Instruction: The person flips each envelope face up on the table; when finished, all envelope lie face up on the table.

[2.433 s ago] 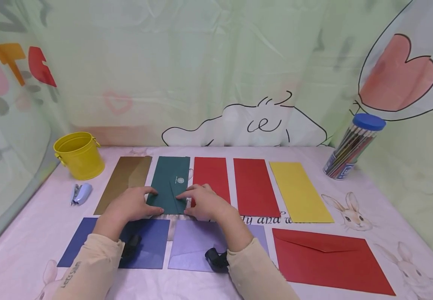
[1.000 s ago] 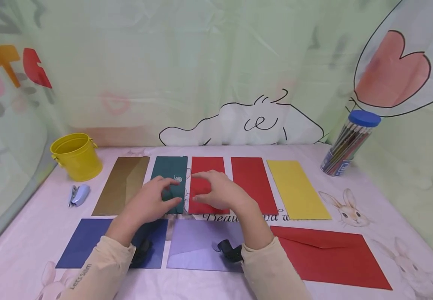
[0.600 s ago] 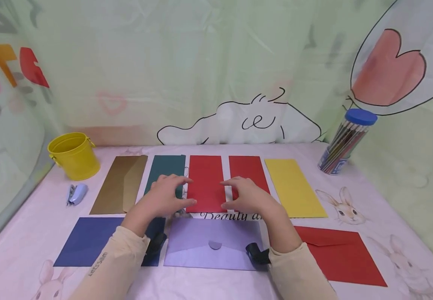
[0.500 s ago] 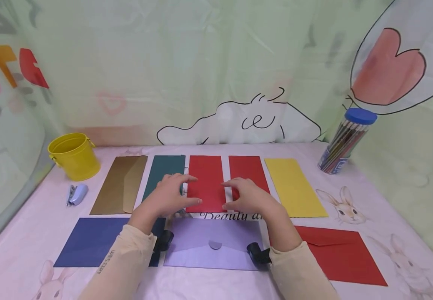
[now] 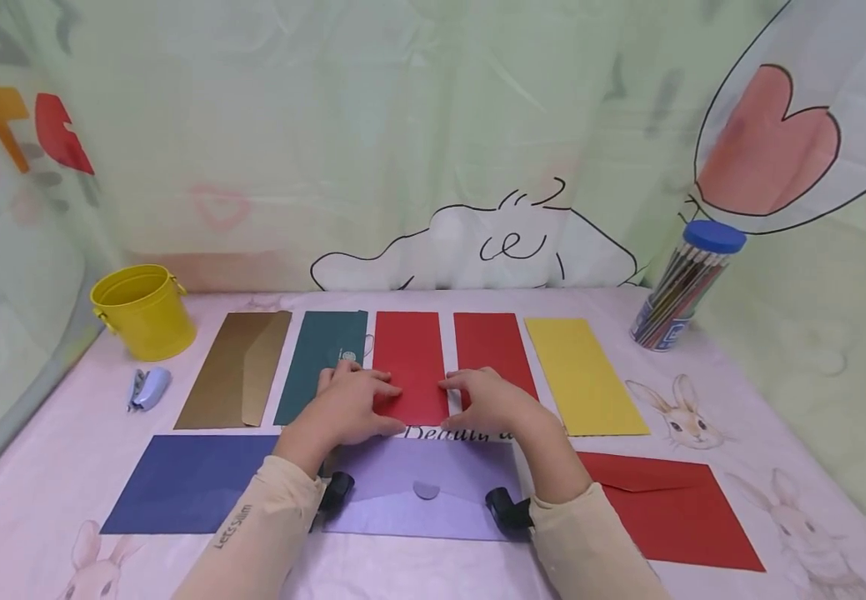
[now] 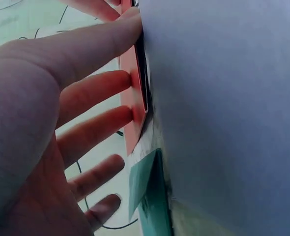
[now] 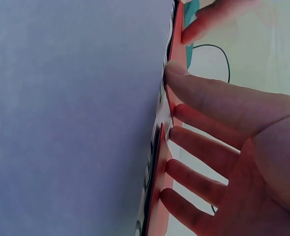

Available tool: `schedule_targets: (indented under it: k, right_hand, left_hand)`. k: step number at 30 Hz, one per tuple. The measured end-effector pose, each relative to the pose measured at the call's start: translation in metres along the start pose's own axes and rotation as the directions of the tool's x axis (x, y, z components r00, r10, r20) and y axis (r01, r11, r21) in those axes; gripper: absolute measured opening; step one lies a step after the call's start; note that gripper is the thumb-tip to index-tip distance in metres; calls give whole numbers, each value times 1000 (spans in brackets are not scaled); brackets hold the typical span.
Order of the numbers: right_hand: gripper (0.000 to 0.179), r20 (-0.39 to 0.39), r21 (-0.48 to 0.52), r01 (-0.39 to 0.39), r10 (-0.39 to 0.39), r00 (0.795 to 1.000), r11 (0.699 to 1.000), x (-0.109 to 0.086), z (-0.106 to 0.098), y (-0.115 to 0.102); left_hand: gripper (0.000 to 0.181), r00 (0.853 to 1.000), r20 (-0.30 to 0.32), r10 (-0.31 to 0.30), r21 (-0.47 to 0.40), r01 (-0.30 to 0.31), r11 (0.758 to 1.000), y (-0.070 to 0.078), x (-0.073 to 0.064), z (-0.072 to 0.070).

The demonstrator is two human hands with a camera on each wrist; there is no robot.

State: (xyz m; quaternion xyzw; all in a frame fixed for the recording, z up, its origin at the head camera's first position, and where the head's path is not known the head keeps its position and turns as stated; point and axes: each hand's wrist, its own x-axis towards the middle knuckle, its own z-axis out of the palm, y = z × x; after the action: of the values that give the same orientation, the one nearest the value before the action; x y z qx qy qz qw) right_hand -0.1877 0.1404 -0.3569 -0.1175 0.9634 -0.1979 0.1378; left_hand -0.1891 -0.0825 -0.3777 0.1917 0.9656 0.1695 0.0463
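Note:
A red envelope (image 5: 407, 354) lies flat in the back row, between my two hands. Fingertips of my left hand (image 5: 350, 406) touch its left part and the thumb is at its near edge; in the left wrist view the fingers (image 6: 97, 123) are extended. At its right edge, my right hand (image 5: 488, 402) has thumb and index fingertips close to the paper, while its other fingers reach over a second red envelope (image 5: 487, 337). Part of the dark green envelope (image 5: 320, 350) is hidden under my left hand. A lilac envelope (image 5: 421, 471) lies below both wrists.
A brown envelope (image 5: 233, 367) and a yellow envelope (image 5: 586, 375) end the back row. In front lie a blue envelope (image 5: 192, 483) and a large red envelope (image 5: 665, 508). A yellow bucket (image 5: 149, 321), a light-blue stapler (image 5: 150, 389) and a pencil jar (image 5: 683, 287) stand at the sides.
Both hands have left the dark green envelope and moved right to the red envelope beside it. Since half a second ago they have lowered onto its near part.

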Motion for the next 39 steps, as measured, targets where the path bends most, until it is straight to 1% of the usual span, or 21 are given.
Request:
schedule_targets:
  k: [3,6,9,11,13,16,17,18,20,22,23,24,25,26,28,30,32,34,35,38,39]
  right_hand:
    - [70,1,14,-5,5,1000,1000,1,1,0]
    - [74,8,37,2,-2,1000,999,2,2,1]
    - [86,9,72,15,-16,1000,997,2,1,5]
    - [96,9,103,25,-26,1000,994,2,0,7]
    - [103,8,134,26,-27,1000,991,1,-1,8]
    - [107,5,162,23,-24,1000,987,1,-2,9]
    - [106,2,166,22,-23,1000,986,1,-2,9]
    - [105,-2,170,19,-19,1000,985,2,-3,9]
    - [103,-11,170,17,-15,1000,985,2,-3,8]
    - [100,-22,166,16,-13,1000,986,2,-3,7]
    - [99,-25,158,24,-20,999,987,2,-3,7]
    - [97,-28,149,30,-26,999,988,2,-3,7]
    - [96,-30,142,38,-34,999,989,2,-3,6]
    - [95,-31,135,46,-43,999,990,3,-3,6]
    - [93,-32,125,64,-60,998,990,3,-4,6]
    - [92,-30,124,76,-73,997,989,3,-4,5]
    - [91,-25,129,85,-82,996,988,4,-4,4]
    - [89,-19,130,87,-86,996,988,4,-3,4]
    - [87,-16,124,88,-86,996,988,4,-3,4]
    - [81,-10,96,89,-89,996,991,4,-3,4]
    - [79,-10,85,87,-86,996,993,4,-2,4]
  left_hand:
    - [53,999,8,47,57,-48,997,2,-1,-2]
    - [45,995,10,104,85,-105,991,3,-2,-2]
    - [37,986,-21,163,96,-160,982,3,-3,-2]
    - [35,978,-62,201,114,-193,975,3,-2,-2]
    - [36,966,-122,230,132,-214,968,4,-1,-3]
    - [45,939,-237,250,160,-216,963,7,0,-7]
    - [51,927,-283,245,157,-207,966,8,0,-9]
    - [57,913,-338,229,138,-192,972,9,0,-11]
    - [70,881,-440,174,83,-153,985,12,0,-14]
    - [81,855,-513,80,-37,-115,993,15,0,-17]
    - [84,846,-532,27,-105,-98,990,16,0,-18]
    - [84,843,-537,-29,-181,-82,980,17,-1,-19]
    - [85,847,-525,-83,-248,-60,967,18,-1,-21]
    - [85,855,-502,-132,-315,-39,948,19,-1,-23]
    - [84,873,-440,-212,-428,4,904,22,-2,-26]
    - [85,888,-373,-270,-505,49,862,23,-3,-29]
    - [85,901,-309,-305,-550,92,830,23,-4,-30]
    - [80,912,-251,-326,-573,132,809,23,-5,-30]
    - [77,917,-225,-330,-580,146,802,22,-5,-29]
    - [68,933,-162,-322,-579,174,797,20,-5,-27]
    - [67,938,-147,-314,-572,179,800,19,-5,-26]
